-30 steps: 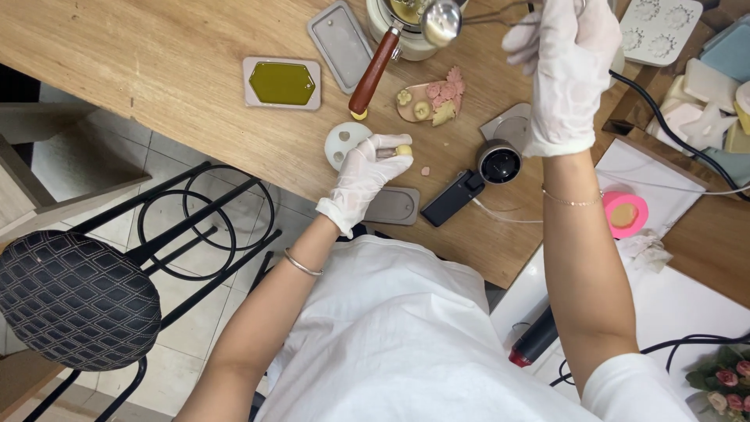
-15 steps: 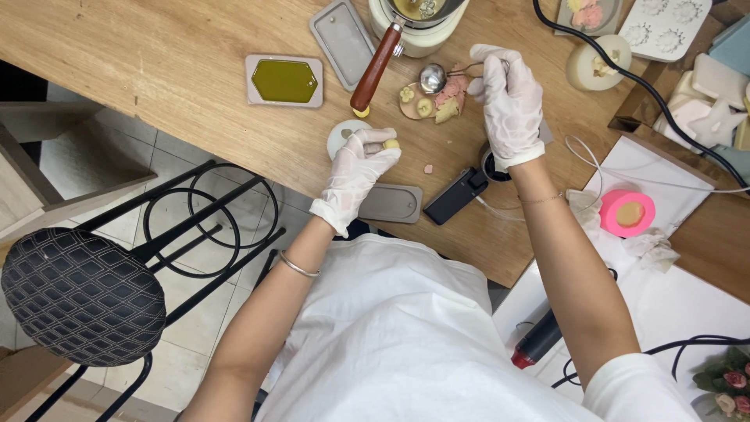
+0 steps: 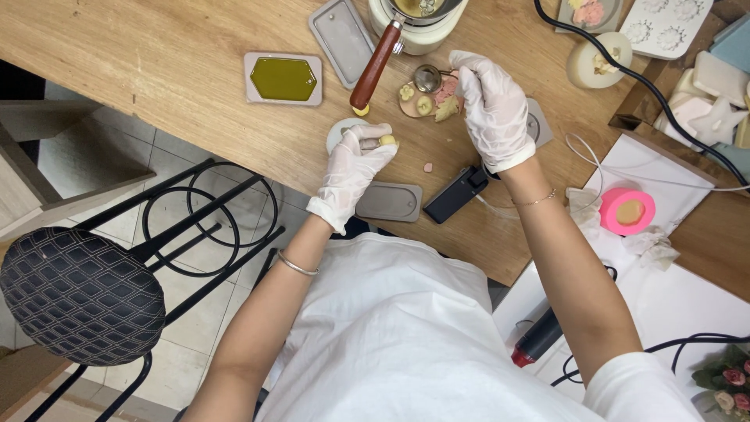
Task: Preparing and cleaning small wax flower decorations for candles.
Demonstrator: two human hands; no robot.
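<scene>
Over the wooden table [image 3: 141, 55] I see both hands in white gloves, apart from each other. My left hand [image 3: 355, 168] is closed on a small yellow piece [image 3: 387, 141], pinched at the fingertips just above a small white round mold [image 3: 337, 131]. My right hand [image 3: 492, 105] is curled shut on the stem of a little metal spoon [image 3: 427, 77], whose bowl sits over a round wooden dish [image 3: 410, 101] of pale flower shapes and a pink lump. The dish lies between my two hands, closer to the right one.

Just behind the dish stands a cream pot [image 3: 418, 23], and its brown wooden handle [image 3: 375, 66] slants down toward my left hand, its tip just beside the white mold. Left of that are a grey rectangular mold [image 3: 340, 31] and a square mold filled with olive green wax [image 3: 283, 78]. Near the table's front edge lie another grey mold [image 3: 391, 202] and a black device [image 3: 457, 194], with a tiny pink crumb [image 3: 427, 167] between them and my hands. Off to the right I see a pink tape roll [image 3: 629, 211] on a white sheet, and a black stool [image 3: 78, 293] stands at lower left.
</scene>
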